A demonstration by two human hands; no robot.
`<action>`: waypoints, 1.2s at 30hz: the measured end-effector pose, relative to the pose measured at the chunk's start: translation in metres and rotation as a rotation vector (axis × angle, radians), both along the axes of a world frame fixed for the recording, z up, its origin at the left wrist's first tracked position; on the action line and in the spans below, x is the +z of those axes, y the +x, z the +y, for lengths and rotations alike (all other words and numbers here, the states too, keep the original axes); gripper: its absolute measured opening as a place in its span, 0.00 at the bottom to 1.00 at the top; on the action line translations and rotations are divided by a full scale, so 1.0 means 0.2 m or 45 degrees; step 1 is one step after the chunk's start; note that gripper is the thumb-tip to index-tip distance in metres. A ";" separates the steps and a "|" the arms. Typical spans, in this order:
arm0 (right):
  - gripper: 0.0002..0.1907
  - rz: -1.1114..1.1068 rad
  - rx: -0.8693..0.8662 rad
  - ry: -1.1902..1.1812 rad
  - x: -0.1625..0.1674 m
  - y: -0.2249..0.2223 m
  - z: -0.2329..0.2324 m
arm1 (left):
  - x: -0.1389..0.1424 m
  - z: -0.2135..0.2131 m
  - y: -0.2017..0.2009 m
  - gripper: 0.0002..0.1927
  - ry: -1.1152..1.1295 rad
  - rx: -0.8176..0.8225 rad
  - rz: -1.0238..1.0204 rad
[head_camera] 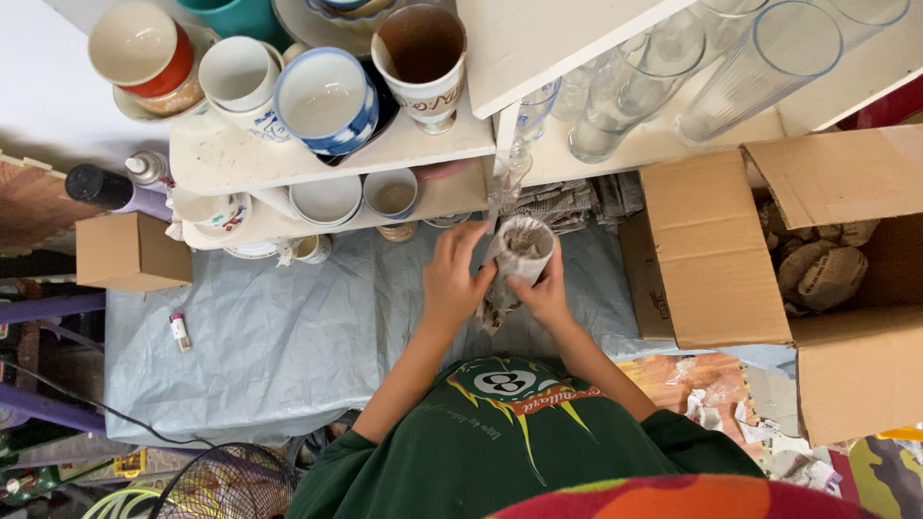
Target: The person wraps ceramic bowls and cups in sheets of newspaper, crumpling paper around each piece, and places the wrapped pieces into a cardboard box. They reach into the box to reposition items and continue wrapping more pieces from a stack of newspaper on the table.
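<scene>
We hold a newspaper-wrapped glass [519,255] between our two hands, just below the white shelf [423,144]. Our left hand [454,279] curls its fingers over the paper on one side, and our right hand [546,293] cups the other side (both closed on the bundle). Well to the right of our right hand stands an open cardboard box [716,259] holding more paper-wrapped bundles [822,269].

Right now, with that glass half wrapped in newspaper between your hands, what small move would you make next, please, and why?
Probably tuck the loose paper into the mouth of the glass. The left hand and right hand already hold it wrapped, its open end is still uncovered, and the cardboard box on the right holds other paper-wrapped bundles.
</scene>
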State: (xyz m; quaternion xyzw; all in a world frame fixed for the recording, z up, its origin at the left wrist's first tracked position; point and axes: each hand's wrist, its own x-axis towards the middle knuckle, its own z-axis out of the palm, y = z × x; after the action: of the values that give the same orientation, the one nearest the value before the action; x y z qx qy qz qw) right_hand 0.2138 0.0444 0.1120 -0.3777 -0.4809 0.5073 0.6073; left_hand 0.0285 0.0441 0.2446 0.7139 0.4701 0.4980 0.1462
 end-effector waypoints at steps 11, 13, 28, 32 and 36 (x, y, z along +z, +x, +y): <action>0.44 -0.779 0.135 0.572 0.34 0.05 -0.01 | 0.12 0.03 -0.19 0.13 -0.074 -0.583 0.512; 0.45 -0.964 0.117 0.493 0.37 0.05 -0.02 | 0.06 0.03 -0.15 0.09 -0.185 -0.499 0.686; 0.41 -0.915 0.004 0.318 0.33 0.06 -0.04 | -0.02 0.14 -0.13 0.05 -0.272 -0.599 0.340; 0.40 -0.857 -0.004 0.331 0.35 0.06 -0.01 | 0.03 0.08 -0.14 0.06 -0.297 -0.423 -0.044; 0.39 -0.793 0.026 0.317 0.40 0.03 -0.02 | 0.02 0.01 -0.14 0.05 -0.227 -0.310 -0.291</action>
State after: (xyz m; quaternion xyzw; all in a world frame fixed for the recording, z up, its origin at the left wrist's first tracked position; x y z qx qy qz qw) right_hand 0.2205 0.0406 0.1920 -0.4324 -0.7055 0.3109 0.4675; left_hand 0.0005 0.0463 0.2476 0.6885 0.4029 0.5108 0.3205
